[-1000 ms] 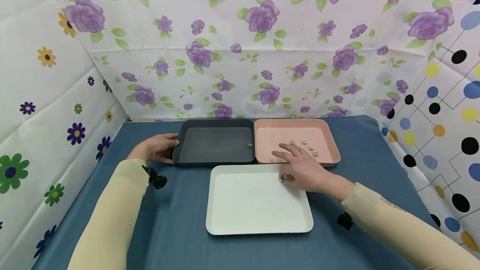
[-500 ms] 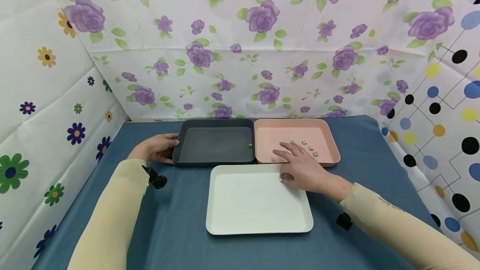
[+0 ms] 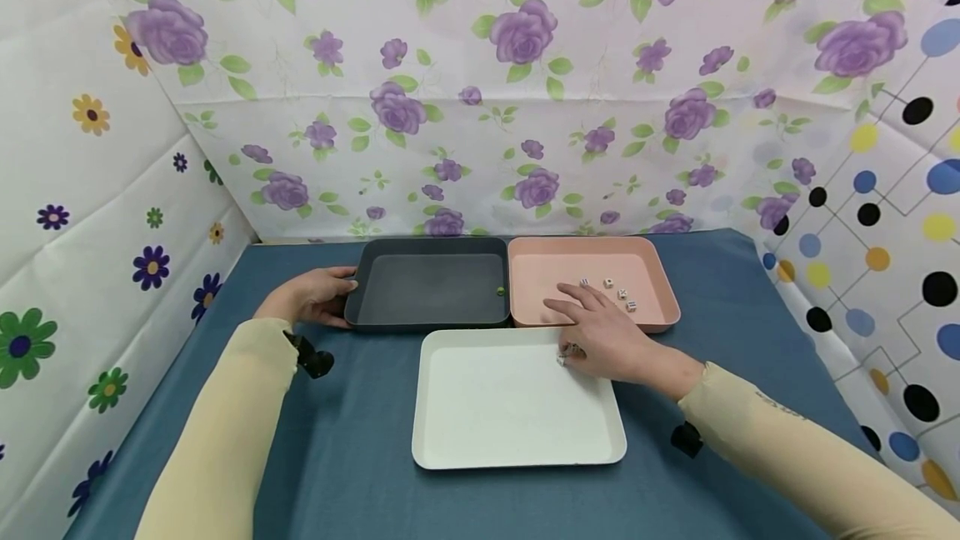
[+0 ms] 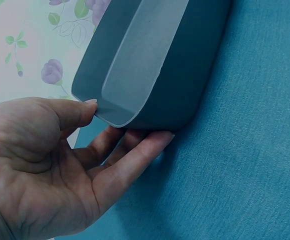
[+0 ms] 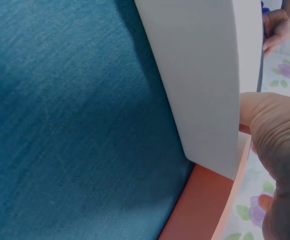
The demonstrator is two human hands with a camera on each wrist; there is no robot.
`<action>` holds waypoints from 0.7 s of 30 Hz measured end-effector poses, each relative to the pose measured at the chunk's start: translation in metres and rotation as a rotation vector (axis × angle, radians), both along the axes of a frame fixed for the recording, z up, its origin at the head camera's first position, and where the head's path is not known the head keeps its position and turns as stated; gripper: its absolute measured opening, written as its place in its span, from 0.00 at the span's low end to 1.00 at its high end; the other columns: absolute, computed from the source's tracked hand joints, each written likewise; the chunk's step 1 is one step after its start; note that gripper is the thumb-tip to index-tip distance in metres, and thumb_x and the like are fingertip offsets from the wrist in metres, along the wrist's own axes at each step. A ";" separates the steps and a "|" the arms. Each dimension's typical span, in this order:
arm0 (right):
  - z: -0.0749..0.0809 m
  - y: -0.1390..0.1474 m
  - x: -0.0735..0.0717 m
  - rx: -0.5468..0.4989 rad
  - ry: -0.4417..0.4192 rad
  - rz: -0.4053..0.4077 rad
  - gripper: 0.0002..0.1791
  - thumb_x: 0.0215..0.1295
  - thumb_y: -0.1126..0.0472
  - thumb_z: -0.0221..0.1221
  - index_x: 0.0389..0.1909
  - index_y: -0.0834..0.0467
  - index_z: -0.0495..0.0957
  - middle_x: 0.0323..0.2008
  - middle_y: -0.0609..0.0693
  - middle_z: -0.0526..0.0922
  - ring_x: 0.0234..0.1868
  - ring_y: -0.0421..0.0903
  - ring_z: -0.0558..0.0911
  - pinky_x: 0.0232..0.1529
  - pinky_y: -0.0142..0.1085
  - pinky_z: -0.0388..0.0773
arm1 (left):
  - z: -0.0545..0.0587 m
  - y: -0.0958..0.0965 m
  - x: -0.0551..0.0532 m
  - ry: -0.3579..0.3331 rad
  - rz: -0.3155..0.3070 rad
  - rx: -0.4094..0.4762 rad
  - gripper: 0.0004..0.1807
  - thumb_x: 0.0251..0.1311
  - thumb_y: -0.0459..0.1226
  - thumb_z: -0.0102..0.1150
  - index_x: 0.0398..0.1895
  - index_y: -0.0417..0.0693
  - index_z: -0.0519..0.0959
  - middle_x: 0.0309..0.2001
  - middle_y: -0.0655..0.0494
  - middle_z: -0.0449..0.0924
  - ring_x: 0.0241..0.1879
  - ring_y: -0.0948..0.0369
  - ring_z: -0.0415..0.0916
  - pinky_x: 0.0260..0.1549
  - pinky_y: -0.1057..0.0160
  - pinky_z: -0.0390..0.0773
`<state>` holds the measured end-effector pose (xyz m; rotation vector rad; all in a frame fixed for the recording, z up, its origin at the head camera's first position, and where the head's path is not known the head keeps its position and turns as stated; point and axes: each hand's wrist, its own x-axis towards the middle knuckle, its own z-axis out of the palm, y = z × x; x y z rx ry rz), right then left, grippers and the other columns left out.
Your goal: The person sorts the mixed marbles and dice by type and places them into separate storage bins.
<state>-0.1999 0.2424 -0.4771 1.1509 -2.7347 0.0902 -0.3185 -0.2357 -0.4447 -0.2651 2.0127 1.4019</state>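
Note:
My left hand (image 3: 318, 297) holds the left end of a dark grey tray (image 3: 427, 327). In the left wrist view its thumb (image 4: 80, 112) meets the tray's rim, and the fingers bear on the outer wall. My right hand (image 3: 603, 338) is over the far right corner of a white tray (image 3: 517, 407), two fingers reaching above the pink tray (image 3: 585, 247). Under its thumb side, small black-and-white dice (image 3: 572, 350) show, held by the thumb and curled fingers; the grip is partly hidden. Several white dice (image 3: 622, 294) lie in the pink tray beyond that hand.
A small green round thing (image 3: 500, 291) lies at the right side of the dark grey tray. Dark grey and pink trays stand side by side, with the white one in front. Blue cloth (image 3: 337, 457) covers the table; a flowered sheet (image 3: 465, 148) rises behind it.

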 end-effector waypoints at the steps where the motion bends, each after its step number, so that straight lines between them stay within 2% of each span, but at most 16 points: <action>1: 0.000 0.000 0.000 -0.001 -0.004 0.003 0.06 0.55 0.53 0.77 0.29 0.44 0.88 0.72 0.54 0.71 0.78 0.61 0.56 0.74 0.62 0.52 | 0.000 0.000 0.000 -0.001 0.001 -0.001 0.32 0.84 0.38 0.38 0.85 0.57 0.44 0.73 0.32 0.61 0.64 0.40 0.72 0.48 0.43 0.83; 8: 0.000 0.001 0.002 -0.006 -0.025 0.019 0.06 0.57 0.54 0.76 0.30 0.44 0.87 0.73 0.55 0.70 0.78 0.60 0.54 0.74 0.63 0.49 | 0.000 0.000 -0.001 -0.004 0.008 0.001 0.32 0.84 0.38 0.38 0.85 0.57 0.44 0.73 0.32 0.60 0.64 0.40 0.72 0.48 0.44 0.84; 15: 0.006 0.000 0.002 0.000 -0.040 -0.017 0.05 0.58 0.51 0.75 0.30 0.42 0.88 0.73 0.53 0.69 0.78 0.58 0.54 0.75 0.60 0.49 | 0.000 0.000 -0.001 -0.005 0.009 -0.004 0.32 0.84 0.38 0.38 0.85 0.57 0.44 0.73 0.32 0.60 0.63 0.40 0.73 0.47 0.44 0.84; 21: 0.016 0.001 0.000 -0.014 -0.041 -0.033 0.07 0.57 0.49 0.76 0.33 0.42 0.87 0.71 0.53 0.70 0.76 0.60 0.57 0.70 0.68 0.55 | 0.002 0.000 -0.001 -0.009 0.011 -0.004 0.32 0.84 0.38 0.38 0.85 0.58 0.44 0.73 0.32 0.60 0.63 0.40 0.73 0.48 0.43 0.83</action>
